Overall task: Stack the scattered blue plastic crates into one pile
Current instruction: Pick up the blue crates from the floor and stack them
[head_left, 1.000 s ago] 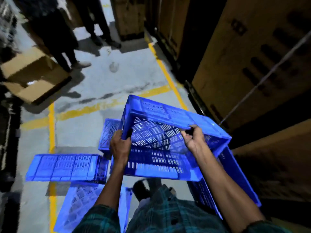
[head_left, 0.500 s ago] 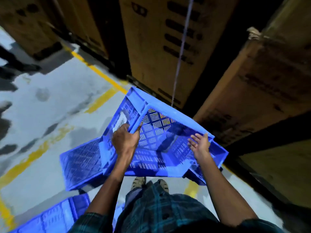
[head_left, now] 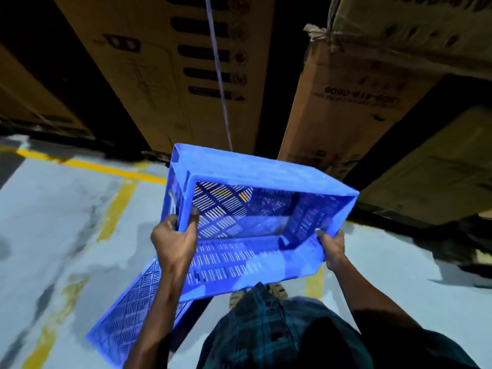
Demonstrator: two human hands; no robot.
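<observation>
I hold a blue slatted plastic crate [head_left: 255,217] in the air in front of me, open side facing me and tilted. My left hand [head_left: 174,239] grips its left rim with the thumb inside. On the lower right corner of the rim, my right hand [head_left: 332,247] is closed. A second blue crate [head_left: 133,315] lies tipped on the floor below and to the left, partly hidden by my left forearm and the held crate.
Tall brown cardboard boxes [head_left: 173,70] stand close ahead, another box [head_left: 354,102] to the right, with dark gaps between. A thin strap [head_left: 218,73] hangs in front. The grey floor [head_left: 61,209] has yellow lines [head_left: 114,211]. My feet [head_left: 277,288] show below the crate.
I have turned right with the crate: the other floor crates and the people have left view. The crate has risen and levelled, clear of the one on the floor.
</observation>
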